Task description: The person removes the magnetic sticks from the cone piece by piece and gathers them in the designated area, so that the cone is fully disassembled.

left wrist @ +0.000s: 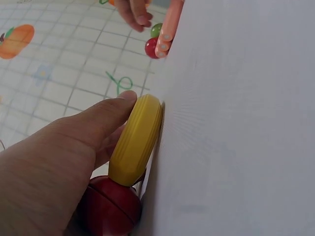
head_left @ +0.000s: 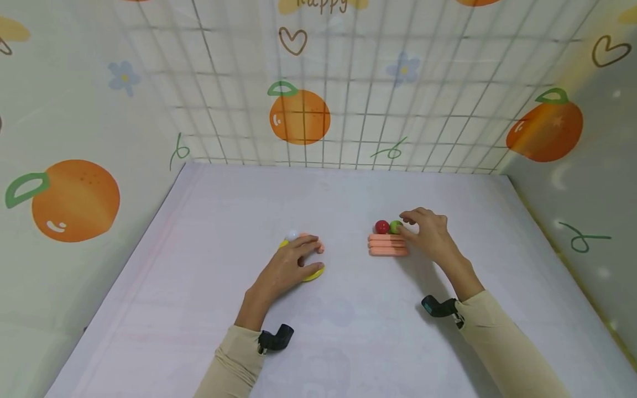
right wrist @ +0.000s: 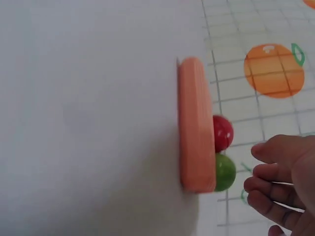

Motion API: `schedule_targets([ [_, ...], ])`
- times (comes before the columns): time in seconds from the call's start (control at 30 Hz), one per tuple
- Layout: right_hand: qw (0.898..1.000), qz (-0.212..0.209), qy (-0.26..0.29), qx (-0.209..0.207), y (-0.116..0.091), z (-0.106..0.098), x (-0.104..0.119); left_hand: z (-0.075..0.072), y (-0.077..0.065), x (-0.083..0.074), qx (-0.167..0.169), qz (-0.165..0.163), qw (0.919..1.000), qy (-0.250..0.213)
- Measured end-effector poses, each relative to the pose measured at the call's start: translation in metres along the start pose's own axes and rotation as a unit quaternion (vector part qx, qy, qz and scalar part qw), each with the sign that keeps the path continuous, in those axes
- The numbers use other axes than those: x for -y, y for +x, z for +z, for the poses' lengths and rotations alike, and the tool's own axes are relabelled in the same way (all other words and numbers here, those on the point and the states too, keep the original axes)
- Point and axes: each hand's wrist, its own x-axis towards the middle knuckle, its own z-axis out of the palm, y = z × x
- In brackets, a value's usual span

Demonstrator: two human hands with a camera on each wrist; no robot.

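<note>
My left hand (head_left: pixel 285 269) lies over a small cluster of toy pieces, its thumb against a ridged yellow piece (left wrist: pixel 138 140). A red ball (left wrist: pixel 112 206) sits close by the palm in the left wrist view, while the head view hides it under the hand. Around the fingers show a white ball (head_left: pixel 292 235) and a pink piece (head_left: pixel 320 248). With fingers loosely bent and holding nothing, my right hand (head_left: pixel 432 235) hovers beside a green ball (right wrist: pixel 225 172). Next to that stands a smaller red ball (head_left: pixel 382 226), both behind several pink ridged bars (head_left: pixel 387 245) laid side by side.
Both piles rest on a pale tabletop (head_left: pixel 343 331). A white wire grid (head_left: pixel 348 72) rises along the back edge, covered by a cloth printed with oranges. More printed cloth (head_left: pixel 64 121) hangs at the left and right sides.
</note>
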Motion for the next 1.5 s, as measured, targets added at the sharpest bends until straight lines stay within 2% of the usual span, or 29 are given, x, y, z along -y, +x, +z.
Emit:
schedule_targets([
  [0.1, 0.999, -0.039, 0.008, -0.027, -0.005, 0.0, 0.014, 0.003, 0.002, 0.001, -0.019, 0.013, 0.9996, -0.017],
  [0.23, 0.991, -0.119, 0.012, -0.059, -0.012, 0.006, 0.037, 0.005, 0.006, 0.002, -0.046, 0.031, 0.998, -0.029],
  [0.37, 0.979, -0.189, 0.03, -0.073, -0.018, 0.014, 0.061, -0.003, 0.006, 0.005, -0.076, 0.016, 0.9965, -0.033],
  [0.47, 0.973, -0.217, 0.044, -0.061, -0.021, 0.02, 0.077, -0.016, 0.002, 0.008, -0.1, -0.008, 0.9946, -0.027],
  [0.53, 0.972, -0.228, 0.042, -0.045, -0.022, 0.024, 0.088, -0.022, -0.001, 0.012, -0.104, -0.024, 0.9941, -0.018],
  [0.67, 0.97, -0.24, 0.03, -0.016, -0.022, 0.032, 0.104, -0.032, -0.005, 0.018, -0.072, -0.048, 0.9963, -0.008],
  [0.77, 0.968, -0.248, 0.022, -0.004, -0.022, 0.039, 0.113, -0.035, -0.006, 0.018, -0.039, -0.049, 0.998, -0.007],
  [0.97, 0.965, -0.259, 0.017, 0.025, -0.02, 0.054, 0.121, -0.043, -0.011, 0.009, 0.015, -0.067, 0.9966, -0.045],
  [1.13, 0.966, -0.253, 0.017, 0.049, -0.016, 0.063, 0.127, -0.046, -0.015, 0.008, 0.052, -0.055, 0.9956, -0.055],
  [1.3, 0.966, -0.249, 0.005, 0.071, -0.012, 0.07, 0.131, -0.046, -0.016, 0.008, 0.066, -0.044, 0.9952, -0.058],
  [1.5, 0.958, -0.276, 0.004, 0.073, -0.01, 0.076, 0.135, -0.048, -0.018, 0.009, 0.061, -0.029, 0.9957, -0.063],
])
